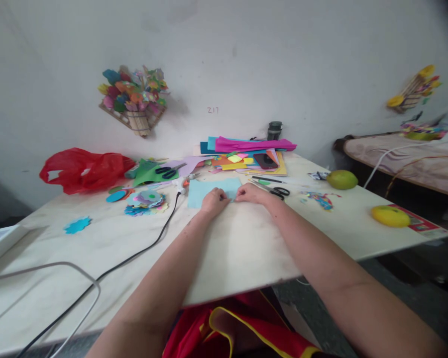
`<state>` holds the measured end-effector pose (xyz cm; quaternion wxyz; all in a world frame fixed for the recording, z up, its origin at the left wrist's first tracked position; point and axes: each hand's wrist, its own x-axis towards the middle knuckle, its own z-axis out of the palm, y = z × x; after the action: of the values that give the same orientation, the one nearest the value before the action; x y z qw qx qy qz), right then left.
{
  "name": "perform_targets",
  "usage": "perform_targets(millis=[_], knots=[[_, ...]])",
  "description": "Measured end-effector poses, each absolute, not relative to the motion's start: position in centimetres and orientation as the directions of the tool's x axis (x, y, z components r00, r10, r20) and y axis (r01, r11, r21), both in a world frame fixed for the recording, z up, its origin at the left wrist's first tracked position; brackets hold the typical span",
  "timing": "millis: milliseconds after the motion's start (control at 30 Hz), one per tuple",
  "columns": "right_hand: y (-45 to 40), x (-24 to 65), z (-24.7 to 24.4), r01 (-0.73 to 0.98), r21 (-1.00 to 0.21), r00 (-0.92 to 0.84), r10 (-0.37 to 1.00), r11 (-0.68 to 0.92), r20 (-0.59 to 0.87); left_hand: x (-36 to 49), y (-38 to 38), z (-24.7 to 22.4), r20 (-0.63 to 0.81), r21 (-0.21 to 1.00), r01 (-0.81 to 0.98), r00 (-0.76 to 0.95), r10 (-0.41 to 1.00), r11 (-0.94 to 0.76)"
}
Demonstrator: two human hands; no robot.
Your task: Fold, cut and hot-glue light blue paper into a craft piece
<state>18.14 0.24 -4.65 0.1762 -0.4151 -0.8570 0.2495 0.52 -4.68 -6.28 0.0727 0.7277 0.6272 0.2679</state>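
Note:
A light blue craft sheet (196, 193) lies flat on the table in front of me. My left hand (214, 201) rests over its near edge, with the fingers closed on it. At the sheet's near right corner, my right hand (251, 193) is closed in a pinch, its fingertips close to those of the left. Just right of that hand are black-handled scissors (281, 192) and a dark pen (269, 179). A glue gun (181, 184) with a black cord lies beside the sheet's left edge.
Stacked flower-shaped cutouts (146, 203) and a blue cutout (78, 225) lie to the left. Behind are a red plastic bag (85, 170), a second pair of scissors (168, 171), coloured sheets (254, 144) and a phone (266, 161). Two mangoes (342, 179) sit at the right. Cords (134, 256) cross the left side.

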Motion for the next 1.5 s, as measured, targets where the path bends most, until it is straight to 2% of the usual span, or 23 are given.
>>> perform_targets(millis=[133, 267, 400, 767, 1200, 1500], knots=[[0.4, 18.1, -4.7, 0.668, -0.522, -0.563, 0.819, 0.529, 0.109, 0.5, -4.5, -6.4, 0.312, 0.454, 0.868, 0.058, 0.948, -0.202], [0.6, 18.0, -4.6, 0.757, -0.344, -0.527, 0.830, 0.556, 0.183, 0.5, -4.5, -6.4, 0.298, 0.455, 0.870, 0.051, 0.953, -0.189], [1.1, 18.0, -5.0, 0.846, -0.205, -0.452, 0.866, 0.493, 0.217, 0.6, -4.5, -6.3, 0.298, 0.449, 0.873, 0.052, 0.953, -0.188], [1.9, 18.3, -5.8, 0.863, -0.237, -0.438, 0.895, 0.446, 0.087, 0.6, -4.4, -6.4, 0.295, 0.456, 0.871, 0.047, 0.954, -0.184], [1.9, 18.4, -5.7, 0.888, -0.167, -0.425, 0.903, 0.428, 0.054, 0.8, -4.5, -6.2, 0.280, 0.448, 0.878, 0.040, 0.959, -0.167], [1.6, 18.5, -5.5, 0.890, -0.164, -0.424, 0.905, 0.425, 0.038, 1.5, -5.0, -5.8, 0.271, 0.442, 0.891, -0.022, 0.962, -0.105]])
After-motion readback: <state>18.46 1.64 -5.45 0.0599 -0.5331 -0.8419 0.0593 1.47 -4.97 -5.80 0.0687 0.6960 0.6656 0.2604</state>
